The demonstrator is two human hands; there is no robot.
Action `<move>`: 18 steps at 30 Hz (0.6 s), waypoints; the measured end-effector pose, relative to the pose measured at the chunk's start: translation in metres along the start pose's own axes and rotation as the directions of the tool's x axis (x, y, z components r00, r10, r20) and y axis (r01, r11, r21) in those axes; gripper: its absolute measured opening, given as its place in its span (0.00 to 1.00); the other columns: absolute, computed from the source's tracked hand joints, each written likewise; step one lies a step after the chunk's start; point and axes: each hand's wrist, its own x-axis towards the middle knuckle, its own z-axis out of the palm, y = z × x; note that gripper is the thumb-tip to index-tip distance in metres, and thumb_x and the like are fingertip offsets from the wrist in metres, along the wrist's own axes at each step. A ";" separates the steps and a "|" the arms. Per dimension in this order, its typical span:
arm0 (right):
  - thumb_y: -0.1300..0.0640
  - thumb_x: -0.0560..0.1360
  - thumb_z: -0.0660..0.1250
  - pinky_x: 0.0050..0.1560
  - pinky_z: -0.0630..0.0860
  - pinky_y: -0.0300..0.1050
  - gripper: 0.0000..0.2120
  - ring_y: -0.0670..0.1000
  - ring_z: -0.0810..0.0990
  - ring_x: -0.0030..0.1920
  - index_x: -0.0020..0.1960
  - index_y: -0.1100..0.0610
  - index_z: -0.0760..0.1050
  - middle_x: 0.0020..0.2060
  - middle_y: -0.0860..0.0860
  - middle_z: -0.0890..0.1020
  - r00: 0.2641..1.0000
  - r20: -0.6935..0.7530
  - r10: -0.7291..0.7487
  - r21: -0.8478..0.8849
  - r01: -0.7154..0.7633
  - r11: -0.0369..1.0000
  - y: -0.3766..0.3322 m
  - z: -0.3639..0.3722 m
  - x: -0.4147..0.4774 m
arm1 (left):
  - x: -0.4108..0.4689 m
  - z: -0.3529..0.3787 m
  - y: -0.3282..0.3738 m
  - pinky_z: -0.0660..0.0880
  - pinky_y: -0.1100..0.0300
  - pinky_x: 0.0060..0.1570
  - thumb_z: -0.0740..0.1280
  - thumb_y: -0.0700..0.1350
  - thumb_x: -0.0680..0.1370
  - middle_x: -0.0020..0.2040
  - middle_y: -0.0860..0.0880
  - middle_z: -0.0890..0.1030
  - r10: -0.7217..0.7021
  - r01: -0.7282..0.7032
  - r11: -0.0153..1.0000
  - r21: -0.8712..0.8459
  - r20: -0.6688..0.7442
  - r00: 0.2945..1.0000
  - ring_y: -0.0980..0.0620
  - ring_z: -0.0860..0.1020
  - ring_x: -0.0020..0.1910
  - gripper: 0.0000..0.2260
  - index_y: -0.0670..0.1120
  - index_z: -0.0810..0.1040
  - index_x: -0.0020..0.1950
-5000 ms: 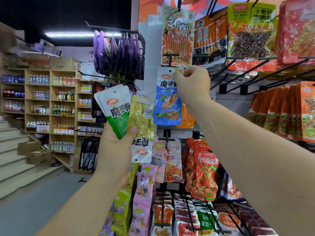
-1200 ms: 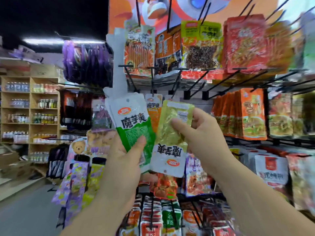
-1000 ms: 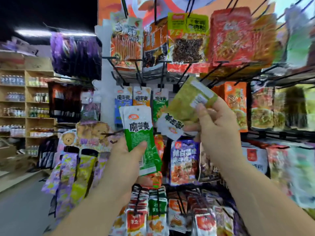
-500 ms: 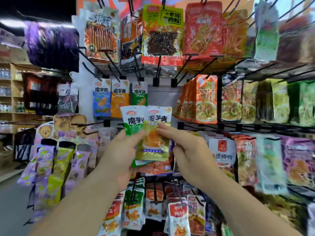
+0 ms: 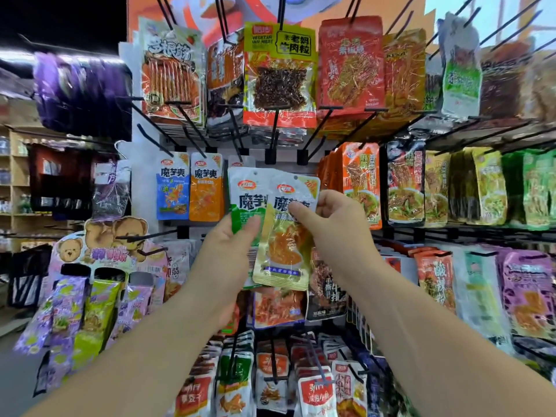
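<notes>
both packets held up in front of the snack rack (image 5: 272, 156). left hand (image 5: 230, 251) grips green packet (image 5: 245, 200), thumb on its front. right hand (image 5: 334, 224) fingers pinch yellow packet (image 5: 284, 245), which overlaps the green one's right side. blue packet (image 5: 173, 186) and orange packet (image 5: 206, 188) hang just left.

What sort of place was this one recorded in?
Probably a snack shop: packets hang on black peg hooks, wooden shelving stands far left, the left hand grips a green pouch, the right hand a yellow pouch.
</notes>
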 end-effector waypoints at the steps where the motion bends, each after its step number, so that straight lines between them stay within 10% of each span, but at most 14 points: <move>1: 0.50 0.78 0.75 0.44 0.80 0.66 0.16 0.67 0.81 0.44 0.49 0.64 0.78 0.46 0.68 0.81 1.000 0.007 -0.005 -0.016 0.005 1.000 -0.002 0.001 0.004 | 0.002 -0.001 0.005 0.77 0.45 0.64 0.63 0.51 0.85 0.56 0.66 0.84 0.019 -0.018 1.000 -0.013 0.011 1.000 0.55 0.76 0.67 0.08 0.60 0.80 0.60; 4: 0.52 0.81 0.71 0.43 0.79 0.66 0.11 0.68 0.81 0.46 0.50 0.60 0.76 0.47 0.66 0.82 1.000 0.011 -0.007 -0.043 0.007 0.999 -0.009 -0.003 0.018 | 0.019 -0.008 0.008 0.84 0.55 0.40 0.63 0.51 0.86 0.69 0.64 0.70 0.029 -0.029 1.000 -0.009 0.053 0.998 0.55 0.66 0.69 0.21 0.55 0.66 0.79; 7: 0.55 0.83 0.68 0.35 0.77 0.56 0.09 0.57 0.76 0.37 0.52 0.61 0.75 0.43 0.65 0.78 0.999 -0.038 -0.014 -0.050 0.012 0.999 -0.017 -0.017 0.040 | 0.042 -0.012 0.007 0.81 0.65 0.46 0.62 0.51 0.86 0.76 0.62 0.61 0.111 -0.108 0.992 0.061 -0.049 0.993 0.55 0.73 0.65 0.27 0.54 0.58 0.84; 10: 0.57 0.82 0.67 0.40 0.77 0.58 0.08 0.56 0.75 0.40 0.54 0.63 0.75 0.43 0.66 0.78 0.995 -0.092 -0.025 -0.043 0.021 0.999 -0.023 -0.028 0.063 | 0.055 -0.014 0.010 0.78 0.70 0.40 0.61 0.50 0.87 0.73 0.53 0.75 0.169 -0.154 0.975 0.161 -0.083 0.982 0.58 0.77 0.64 0.19 0.50 0.70 0.78; 15: 0.60 0.82 0.65 0.34 0.70 0.49 0.05 0.54 0.74 0.35 0.49 0.52 0.76 0.45 0.62 0.83 0.996 -0.086 -0.020 -0.076 0.013 0.997 -0.024 -0.032 0.082 | 0.063 -0.024 0.012 0.83 0.48 0.31 0.62 0.51 0.87 0.55 0.48 0.78 0.170 -0.145 0.969 0.200 -0.114 0.979 0.43 0.80 0.49 0.09 0.58 0.76 0.66; 18: 0.59 0.83 0.65 0.33 0.70 0.47 0.05 0.52 0.75 0.34 0.49 0.51 0.76 0.43 0.59 0.83 0.999 -0.023 -0.041 -0.080 0.039 0.996 -0.027 -0.019 0.084 | 0.062 -0.024 0.013 0.82 0.35 0.54 0.63 0.52 0.86 0.58 0.55 0.85 0.260 -0.219 0.946 0.238 -0.158 0.952 0.45 0.83 0.58 0.07 0.60 0.79 0.61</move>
